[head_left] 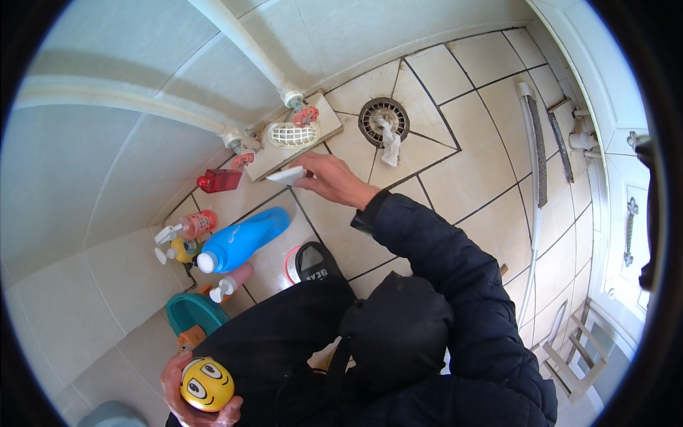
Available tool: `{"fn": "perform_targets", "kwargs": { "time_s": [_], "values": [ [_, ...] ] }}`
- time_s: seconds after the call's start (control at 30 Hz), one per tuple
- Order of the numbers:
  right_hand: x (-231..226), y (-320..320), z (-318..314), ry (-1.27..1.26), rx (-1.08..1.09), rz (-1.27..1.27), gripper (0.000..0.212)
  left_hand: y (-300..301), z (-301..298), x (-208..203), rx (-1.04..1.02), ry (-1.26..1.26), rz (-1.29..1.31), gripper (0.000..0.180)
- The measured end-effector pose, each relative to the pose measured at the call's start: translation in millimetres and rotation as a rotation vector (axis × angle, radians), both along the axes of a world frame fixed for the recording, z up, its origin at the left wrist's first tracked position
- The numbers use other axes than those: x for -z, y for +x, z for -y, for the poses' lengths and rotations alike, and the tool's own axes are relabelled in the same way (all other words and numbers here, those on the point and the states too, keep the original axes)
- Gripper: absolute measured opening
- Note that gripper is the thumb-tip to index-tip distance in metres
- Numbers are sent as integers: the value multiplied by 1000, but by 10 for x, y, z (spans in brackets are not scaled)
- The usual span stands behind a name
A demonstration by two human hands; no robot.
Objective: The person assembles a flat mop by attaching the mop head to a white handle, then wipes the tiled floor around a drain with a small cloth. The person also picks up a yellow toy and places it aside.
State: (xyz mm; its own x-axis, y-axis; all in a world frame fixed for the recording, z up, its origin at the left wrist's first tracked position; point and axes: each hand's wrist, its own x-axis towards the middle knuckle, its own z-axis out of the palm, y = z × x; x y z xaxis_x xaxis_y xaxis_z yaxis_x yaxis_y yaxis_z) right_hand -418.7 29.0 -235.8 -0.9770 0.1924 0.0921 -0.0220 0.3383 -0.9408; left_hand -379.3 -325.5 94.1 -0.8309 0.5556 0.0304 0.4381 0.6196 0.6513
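My right hand (333,179) reaches down to the tiled floor and holds a white cloth (287,174) against the edge of a raised tile block (329,122). That block carries a white plastic grate (292,134) and red valve handles (306,114). My left hand (186,390) is low at the left, closed around a yellow ball with a smiling face (206,384). A round floor drain (383,119) with a crumpled white rag (390,144) on it lies just beyond my right hand.
A blue bottle (245,238) lies on its side beside pink and yellow spray bottles (186,228), a red container (220,180) and a teal basin (193,312). White pipes (242,43) run along the wall. A shower hose (537,156) lies at right. A wooden stool (573,356) stands at the lower right.
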Motion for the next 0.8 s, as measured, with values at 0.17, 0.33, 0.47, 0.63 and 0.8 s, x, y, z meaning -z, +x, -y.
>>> {"fn": "perform_targets", "kwargs": {
  "time_s": [0.17,0.33,0.47,0.63,0.8],
  "values": [
    [-49,-400,78,17,87,-134,30,-10,4,9,17,3,-20,93],
    [33,-611,130,72,198,-173,28,-6,31,24,-3,30,-15,94],
    [55,-611,145,73,273,-97,26,-21,63,54,-4,48,-31,94],
    [15,-678,248,208,290,-61,21,-22,91,61,-16,54,0,94],
    [-46,-845,332,364,339,-74,24,-25,88,16,-21,-4,-29,93]
  ]
}}
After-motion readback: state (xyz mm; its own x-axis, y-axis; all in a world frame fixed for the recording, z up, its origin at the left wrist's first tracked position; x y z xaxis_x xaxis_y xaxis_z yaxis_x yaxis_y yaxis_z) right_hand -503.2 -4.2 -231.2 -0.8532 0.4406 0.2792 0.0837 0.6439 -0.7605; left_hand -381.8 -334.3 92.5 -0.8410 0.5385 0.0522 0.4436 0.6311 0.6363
